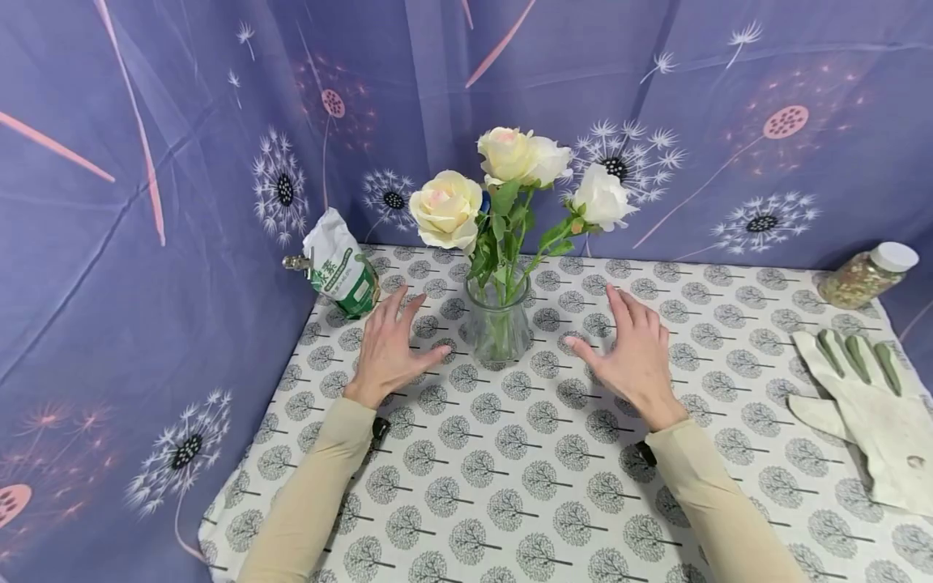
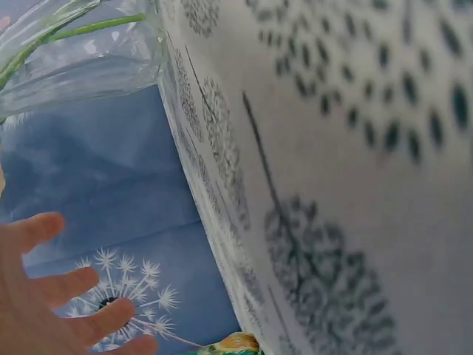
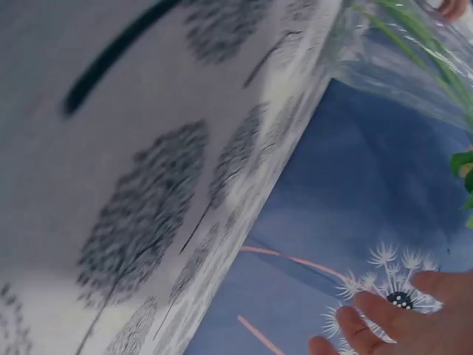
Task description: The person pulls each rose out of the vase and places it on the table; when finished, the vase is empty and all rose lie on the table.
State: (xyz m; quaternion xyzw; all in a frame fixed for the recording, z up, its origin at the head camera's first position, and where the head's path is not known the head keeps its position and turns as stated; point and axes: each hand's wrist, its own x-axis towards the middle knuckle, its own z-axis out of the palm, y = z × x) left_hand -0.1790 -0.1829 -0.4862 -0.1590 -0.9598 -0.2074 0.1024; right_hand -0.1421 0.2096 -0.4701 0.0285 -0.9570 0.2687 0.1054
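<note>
Head view: a vase (image 1: 499, 330) of roses (image 1: 446, 209) stands between spread hands (image 1: 389, 346) (image 1: 632, 356), touching neither.

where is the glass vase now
In the head view, the glass vase stands near the centre on the patterned tablecloth, between the left hand and right hand, touching neither.

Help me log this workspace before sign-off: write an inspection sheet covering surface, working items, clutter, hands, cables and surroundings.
Surface: tree-print cloth, lying mostly flat.
Job's things: clear vase, upright, holding four pale flowers.
Clutter: clipped bag at far left; lidded jar at far right; glove nearer, on the right.
Hands: left hand and right hand flank the vase, both open, not touching it.
Cables: nothing seen.
Surroundings: blue-purple dandelion-print curtain behind and at left.
</note>
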